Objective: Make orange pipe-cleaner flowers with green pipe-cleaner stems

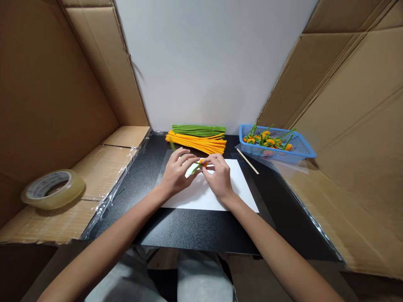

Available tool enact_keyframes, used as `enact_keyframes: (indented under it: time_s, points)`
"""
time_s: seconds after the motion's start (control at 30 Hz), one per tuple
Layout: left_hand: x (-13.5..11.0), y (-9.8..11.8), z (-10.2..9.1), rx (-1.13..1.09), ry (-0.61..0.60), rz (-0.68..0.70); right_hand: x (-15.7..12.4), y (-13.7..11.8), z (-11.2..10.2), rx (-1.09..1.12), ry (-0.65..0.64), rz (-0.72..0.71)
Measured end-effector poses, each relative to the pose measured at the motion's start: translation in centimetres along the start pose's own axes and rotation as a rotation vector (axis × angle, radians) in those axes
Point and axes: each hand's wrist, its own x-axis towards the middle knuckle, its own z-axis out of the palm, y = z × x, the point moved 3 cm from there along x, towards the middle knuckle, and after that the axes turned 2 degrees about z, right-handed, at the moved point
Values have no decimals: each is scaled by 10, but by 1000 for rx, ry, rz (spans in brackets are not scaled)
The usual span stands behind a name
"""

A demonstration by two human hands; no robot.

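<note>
Above a white sheet of paper (201, 197), both my hands meet at a small orange pipe-cleaner flower (203, 162). My right hand (219, 172) pinches the orange part between thumb and fingers. With thumb and fingertips, my left hand (179, 170) grips a green pipe cleaner (195, 168) that joins the orange part. A blurred green end shows above the left hand. Just behind my hands lie a bundle of orange pipe cleaners (201, 142) and a bundle of green pipe cleaners (198, 130).
A blue plastic basket (307, 152) at the back right holds several orange and green pieces. Near it lies a thin wooden stick (247, 161). On the left, a roll of clear tape (71, 191) rests on cardboard. Cardboard walls (355, 105) flank the black table (189, 228).
</note>
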Motion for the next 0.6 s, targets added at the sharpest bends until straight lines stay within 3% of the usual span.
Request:
enact_keyframes:
  time_s: [0.07, 0.2, 0.27, 0.33, 0.43, 0.6]
  points:
    - [0, -3, -5, 87, 35, 2, 0, 1, 1, 36, -5, 48]
    - [0, -7, -14, 94, 180, -140, 1, 9, 4, 190, -15, 217]
    - [1, -6, -10, -48, 121, -187, 0, 14, 7, 320, -24, 309]
    - [0, -3, -1, -255, -28, -216, 0, 18, 10, 418, -49, 377]
    - [-4, -1, 13, -564, -175, -358, 1, 18, 9, 379, -72, 375]
    - [-10, -8, 24, -923, -125, -675, 6, 11, 2, 249, -62, 288]
